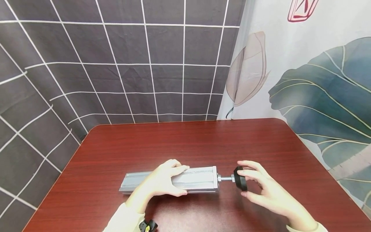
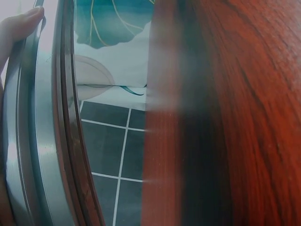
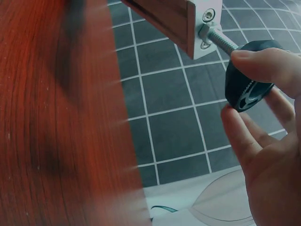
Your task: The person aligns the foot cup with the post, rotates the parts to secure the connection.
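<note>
A silver aluminum profile bar [image 1: 200, 180] lies crosswise in the head view. My left hand [image 1: 165, 178] grips it around the middle, with the thumb on the near side and fingers over the top. In the left wrist view, background shows between the bar [image 2: 47, 117] and the tabletop. From the bar's right end cap [image 3: 206, 23] sticks out a threaded bolt [image 3: 221, 40] with a nut at the cap. A black levelling foot [image 1: 240, 178] sits on the bolt's outer end. My right hand [image 1: 266, 190] pinches the foot's rim between thumb and fingers.
The reddish-brown wooden table [image 1: 188, 141] has rounded far corners. Behind it hangs a dark grey curtain [image 1: 124, 48] with a white grid, and a white curtain [image 1: 278, 103] with leaf prints is at the right. A small black device [image 1: 148, 225] is on the left wrist.
</note>
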### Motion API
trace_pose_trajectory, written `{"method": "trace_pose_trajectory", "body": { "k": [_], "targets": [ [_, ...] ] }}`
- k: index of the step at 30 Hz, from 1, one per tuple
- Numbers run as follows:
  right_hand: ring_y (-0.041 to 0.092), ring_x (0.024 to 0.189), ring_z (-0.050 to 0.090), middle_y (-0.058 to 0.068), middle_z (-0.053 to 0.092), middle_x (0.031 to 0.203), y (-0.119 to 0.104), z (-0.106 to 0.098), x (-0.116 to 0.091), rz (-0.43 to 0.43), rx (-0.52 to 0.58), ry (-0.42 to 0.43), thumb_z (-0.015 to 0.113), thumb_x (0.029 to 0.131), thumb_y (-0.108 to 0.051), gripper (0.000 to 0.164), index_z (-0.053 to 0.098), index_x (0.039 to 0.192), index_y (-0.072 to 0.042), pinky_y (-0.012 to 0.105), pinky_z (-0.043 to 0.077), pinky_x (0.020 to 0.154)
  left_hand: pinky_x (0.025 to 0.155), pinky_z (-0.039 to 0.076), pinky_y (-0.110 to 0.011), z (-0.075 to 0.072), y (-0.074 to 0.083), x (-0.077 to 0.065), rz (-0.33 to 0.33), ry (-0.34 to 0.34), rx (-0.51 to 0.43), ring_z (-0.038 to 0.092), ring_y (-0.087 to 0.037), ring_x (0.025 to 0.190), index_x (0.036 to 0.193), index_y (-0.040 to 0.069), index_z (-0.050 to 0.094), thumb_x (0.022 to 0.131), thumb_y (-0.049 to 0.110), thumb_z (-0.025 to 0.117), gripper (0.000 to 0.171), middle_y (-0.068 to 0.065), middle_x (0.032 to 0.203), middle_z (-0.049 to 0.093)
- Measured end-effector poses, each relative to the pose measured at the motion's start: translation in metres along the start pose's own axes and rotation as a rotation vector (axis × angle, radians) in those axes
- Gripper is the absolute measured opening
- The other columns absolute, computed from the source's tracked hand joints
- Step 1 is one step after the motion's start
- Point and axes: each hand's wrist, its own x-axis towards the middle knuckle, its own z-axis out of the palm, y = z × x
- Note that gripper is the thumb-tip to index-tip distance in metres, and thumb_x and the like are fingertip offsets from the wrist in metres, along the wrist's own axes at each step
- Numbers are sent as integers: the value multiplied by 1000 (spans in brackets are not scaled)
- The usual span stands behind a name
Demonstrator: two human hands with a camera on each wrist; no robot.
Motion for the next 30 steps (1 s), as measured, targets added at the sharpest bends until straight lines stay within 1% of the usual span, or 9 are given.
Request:
{"method": "trace_pose_trajectory", "body": {
  "k": [3,6,9,12,15,19,22,25,30],
  "targets": [
    [7,93,58,8,40,133,-1,-1,3,10,-25,-1,79,63,9,72,52,128,-8,18,47,78,78,43,-24,0,0,0,-3,1,-1,51,-12,91,121,13,64,63,42,81,67,4,101,53],
    [9,85,59,5,43,128,0,0,3,20,20,15,80,63,8,75,49,130,-5,19,48,73,78,43,-24,0,0,0,8,7,0,51,-12,90,121,12,64,64,42,81,66,4,101,52],
    [8,75,58,0,48,116,2,2,1,55,55,39,80,64,7,76,47,132,-5,20,46,64,77,43,-22,2,-1,0,24,7,7,51,-11,90,121,13,64,64,42,81,66,4,100,52],
    [7,69,54,-5,52,99,1,5,1,116,34,65,79,67,5,72,49,131,-8,21,43,55,77,43,-21,2,-2,-2,44,11,18,51,-10,89,121,13,64,64,41,82,65,5,98,52],
    [7,68,52,-7,52,90,-2,7,4,157,-14,91,77,70,2,64,52,127,-9,23,42,53,76,43,-21,2,-2,-2,67,28,35,51,-9,88,120,14,64,64,41,82,64,5,97,52],
    [7,70,51,-8,54,88,-5,7,7,162,-66,120,76,70,1,58,54,123,-10,22,41,57,77,42,-21,3,-3,-1,82,32,46,52,-9,89,120,14,64,64,41,82,65,5,98,53],
    [6,70,52,-8,55,87,-5,8,7,168,-73,127,74,71,2,55,55,121,-11,20,41,58,77,42,-20,3,-3,-1,65,27,41,51,-9,89,121,14,64,63,41,82,66,5,98,52],
    [5,68,52,-10,55,84,-4,9,7,196,-62,133,72,73,3,51,56,118,-14,20,41,56,77,43,-20,3,-2,-2,41,20,27,51,-9,90,121,14,64,63,42,82,67,6,99,52],
    [5,62,55,-7,57,85,-2,9,5,187,9,121,67,77,2,48,55,120,-16,20,44,52,78,43,-20,4,-3,-3,32,14,28,51,-8,90,121,15,64,63,43,82,67,6,99,52]
  ]
}}
